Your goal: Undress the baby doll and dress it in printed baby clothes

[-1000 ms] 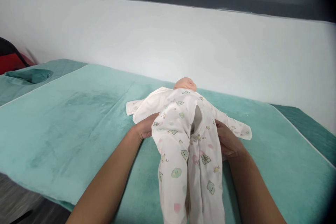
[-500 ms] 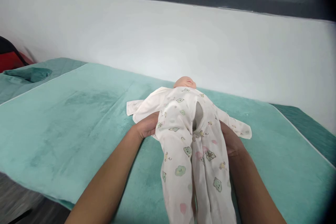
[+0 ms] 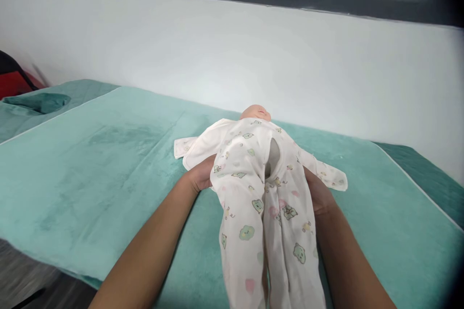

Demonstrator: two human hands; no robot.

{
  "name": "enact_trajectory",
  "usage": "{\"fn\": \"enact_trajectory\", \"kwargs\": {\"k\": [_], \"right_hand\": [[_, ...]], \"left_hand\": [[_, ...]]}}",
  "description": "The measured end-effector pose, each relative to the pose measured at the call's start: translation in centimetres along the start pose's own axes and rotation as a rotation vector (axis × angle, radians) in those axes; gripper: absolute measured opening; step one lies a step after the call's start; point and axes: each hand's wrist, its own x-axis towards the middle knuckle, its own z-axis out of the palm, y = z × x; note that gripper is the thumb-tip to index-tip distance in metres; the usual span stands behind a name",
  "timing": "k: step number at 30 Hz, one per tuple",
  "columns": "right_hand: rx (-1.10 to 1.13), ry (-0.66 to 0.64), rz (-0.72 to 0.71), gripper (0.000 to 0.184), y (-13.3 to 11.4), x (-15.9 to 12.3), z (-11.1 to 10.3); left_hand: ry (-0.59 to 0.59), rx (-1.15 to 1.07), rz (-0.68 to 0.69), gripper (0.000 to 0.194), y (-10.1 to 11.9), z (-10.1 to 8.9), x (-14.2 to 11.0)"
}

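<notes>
A baby doll (image 3: 254, 112) lies on its back, its head by the wall and its body mostly hidden. White baby pants (image 3: 241, 203) printed with green bears cover its front, the legs running toward me; an opening shows at the crotch. A white baby top (image 3: 212, 141) spreads beneath, sleeves out to both sides. My left hand (image 3: 204, 173) reaches in at the left side of the pants, touching them, its fingers hidden behind the cloth. On the opposite side, my right hand (image 3: 317, 192) touches the pants too, fingers likewise out of sight.
A light green plush cover (image 3: 94, 178) lies over the table or bed, with darker green cloth (image 3: 424, 169) at both ends. A white wall (image 3: 217, 43) rises behind it. Something red and black (image 3: 14, 79) stands at the far left.
The left side and leg of the pants have shifted slightly to the left. My left hand has moved a little left with them; the doll has hardly moved.
</notes>
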Motion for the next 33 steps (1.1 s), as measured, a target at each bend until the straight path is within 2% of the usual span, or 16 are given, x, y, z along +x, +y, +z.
{"fn": "enact_trajectory", "kwargs": {"k": [3,7,13,19,23,26,29,33], "right_hand": [[0.028,-0.027,-0.019,0.037,-0.1,-0.1,0.4],[0.045,-0.049,-0.050,0.032,0.1,0.0,0.3],[0.003,-0.007,0.011,0.036,1.0,0.3,-0.8],[0.047,-0.044,0.041,0.028,0.9,0.3,-0.4],[0.051,0.010,0.038,0.031,0.4,0.0,0.2],[0.037,0.054,0.026,0.025,0.1,-0.1,0.7],[-0.023,0.077,-0.018,0.022,-0.2,-0.3,1.0],[-0.194,0.093,0.000,0.026,-0.5,-0.5,1.2]], "left_hand": [[0.017,0.025,0.031,0.039,0.2,0.3,-0.2],[-0.019,0.018,0.048,0.041,0.2,0.6,-0.3],[-0.010,-0.034,0.004,0.043,0.2,0.7,-0.3],[-0.023,-0.091,0.015,0.036,0.1,0.7,-0.3],[-0.030,-0.112,0.025,0.035,-0.3,0.5,-0.1],[-0.035,-0.130,0.005,0.036,-0.6,0.4,0.1],[-0.026,-0.140,-0.025,0.039,-0.7,0.4,0.1],[-0.011,-0.125,-0.055,0.042,-0.7,0.4,0.1]]}}
